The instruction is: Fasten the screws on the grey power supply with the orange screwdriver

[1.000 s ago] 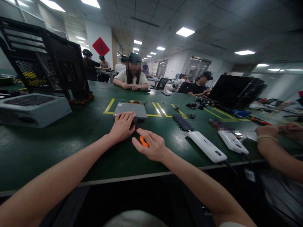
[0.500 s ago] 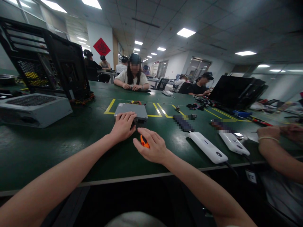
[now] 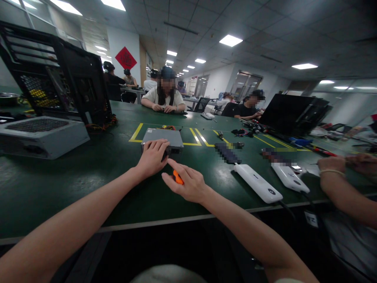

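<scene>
A grey metal computer power supply [image 3: 165, 136] lies flat on the green table. My left hand [image 3: 153, 156] rests over its near left side, thumb and fingers gripping the front edge, and hides part of the near face. A socket shows at that face's right end. Just below and right, my right hand [image 3: 188, 181] is curled around an orange-handled tool [image 3: 178, 177]. Most of this tool is covered by the fingers, so its exact kind and tip are hidden. The right fingertips are close to the left hand, near the power supply's front.
On the left stand a black computer case [image 3: 64, 78] and a larger power supply [image 3: 44, 137]. Two white devices [image 3: 259, 184] with cables lie to the right. Beyond them is a black panel-like case [image 3: 291, 114]. A co-worker's arm [image 3: 347, 192] reaches in at right; another person [image 3: 165, 94] sits opposite.
My right hand has shifted slightly left and turned, and less of the orange handle's shape shows. My left hand and the power supply have stayed in place.
</scene>
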Motion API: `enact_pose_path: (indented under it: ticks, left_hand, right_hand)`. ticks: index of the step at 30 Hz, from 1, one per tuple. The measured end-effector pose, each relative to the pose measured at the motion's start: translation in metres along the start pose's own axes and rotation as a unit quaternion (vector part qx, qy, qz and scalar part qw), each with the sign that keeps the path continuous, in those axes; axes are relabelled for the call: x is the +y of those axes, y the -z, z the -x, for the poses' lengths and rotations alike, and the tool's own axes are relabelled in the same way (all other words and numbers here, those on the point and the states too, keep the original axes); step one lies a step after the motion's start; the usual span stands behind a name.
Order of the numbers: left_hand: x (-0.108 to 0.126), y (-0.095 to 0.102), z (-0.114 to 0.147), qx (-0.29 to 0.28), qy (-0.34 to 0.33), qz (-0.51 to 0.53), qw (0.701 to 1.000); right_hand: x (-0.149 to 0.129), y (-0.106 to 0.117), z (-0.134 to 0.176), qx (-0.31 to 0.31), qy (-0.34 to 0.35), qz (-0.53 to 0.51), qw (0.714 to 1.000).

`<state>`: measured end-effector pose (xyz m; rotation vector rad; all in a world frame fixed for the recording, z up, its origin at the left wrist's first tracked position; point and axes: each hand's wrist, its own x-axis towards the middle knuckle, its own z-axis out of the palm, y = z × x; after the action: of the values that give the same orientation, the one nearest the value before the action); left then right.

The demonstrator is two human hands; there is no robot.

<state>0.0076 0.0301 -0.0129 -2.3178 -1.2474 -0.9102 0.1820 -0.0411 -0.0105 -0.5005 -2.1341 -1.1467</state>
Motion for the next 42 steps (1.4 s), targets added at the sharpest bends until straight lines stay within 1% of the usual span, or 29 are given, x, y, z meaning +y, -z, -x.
enact_pose_path:
  ticks: [4, 7, 13, 15, 19, 21, 24, 28, 33, 38, 42]
  left_hand:
    - [0.0001, 0.0001, -0.0002, 0.0, 0.0, -0.001, 1.0]
    - [-0.0001, 0.0003, -0.0003, 0.002, 0.002, 0.005, 1.0]
    - [-0.0004, 0.0006, -0.0004, -0.006, 0.004, 0.013, 1.0]
    - [-0.0002, 0.001, -0.0003, -0.002, 0.003, 0.012, 1.0]
    - [0.0001, 0.0017, -0.0003, -0.003, 0.003, 0.01, 1.0]
    - [0.0003, 0.0017, -0.0004, -0.003, 0.002, 0.011, 1.0]
    - [0.0006, 0.0012, -0.0006, 0.003, 0.006, 0.014, 1.0]
    - [0.0005, 0.0005, -0.0008, 0.004, 0.006, 0.011, 1.0]
    - [0.0002, -0.0003, -0.001, 0.006, 0.009, 0.008, 1.0]
    - [0.0, -0.0005, -0.0011, 0.007, 0.01, 0.009, 1.0]
    - [0.0001, -0.0001, -0.0008, 0.007, 0.009, 0.012, 1.0]
  right_hand:
    - [0.0004, 0.0016, -0.0004, -0.02, 0.001, -0.018, 1.0]
    - [0.0003, 0.0027, -0.0004, -0.024, 0.005, -0.036, 0.999]
    - [0.0017, 0.0015, 0.0038, -0.017, -0.033, -0.042, 0.998]
    - [0.0017, 0.0019, 0.0039, -0.022, -0.033, -0.051, 0.998]
    - [0.0033, 0.0027, 0.0037, -0.014, -0.022, -0.036, 0.999]
    - [0.0042, 0.0022, 0.0043, -0.007, -0.027, -0.03, 0.999]
    - [0.0039, 0.0012, 0.0046, -0.014, -0.035, -0.031, 0.999]
    - [0.0026, 0.0005, 0.004, -0.007, -0.027, -0.029, 0.999]
    - [0.0036, 0.0007, 0.0051, -0.001, -0.046, -0.011, 0.999]
    - [0.0037, 0.0014, 0.0047, 0.001, -0.03, -0.017, 0.999]
    - [0.0052, 0.0018, 0.0049, 0.006, -0.047, -0.002, 0.999]
